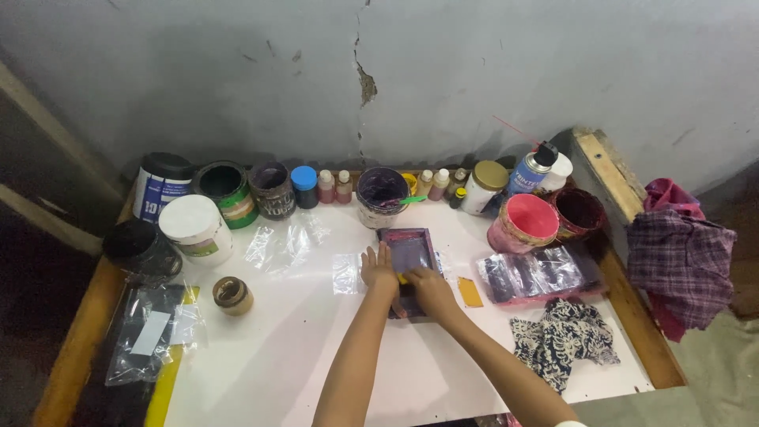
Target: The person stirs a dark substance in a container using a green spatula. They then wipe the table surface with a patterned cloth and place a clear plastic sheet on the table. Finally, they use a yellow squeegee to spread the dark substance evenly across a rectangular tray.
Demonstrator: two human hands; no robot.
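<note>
Two hands work at the middle of the bench (300, 356), on a small purple-stained frame (411, 253). Left hand (378, 270) lies flat on the frame's left edge, fingers straight and close together, pressing down, grasping nothing. Right hand (431, 289) sits on the frame's near part, fingers curled; a bit of yellow shows at its fingertips (cannot tell what it is, or whether it is gripped).

Frame lies near the bench centre, just in front of an open purple-smeared tub (381, 194) with a green stick (411, 200) across its rim.

Along the back edge, left to right: black-lidded tub (162, 183), green tin (225, 191), dark jar (272, 190), blue-capped bottle (303, 186), two small reddish bottles (334, 187), more small bottles (439, 183), white jar with gold lid (484, 187), spray can (528, 170).

Back right corner: pink tub (523, 223) touching a dark red tub (579, 212).

Left edge: white-lidded tub (196, 228), black tub (141, 249), small brown jar (232, 295), clear bags (150, 336) over the near left corner.

Clear film (285, 237) lies left of the frame. Right of the frame: small yellow card (470, 292), then a packet of dark pieces (534, 274), then a patterned rag (563, 340) near the front right corner.

Off the right edge, a plaid cloth (681, 265) hangs.
</note>
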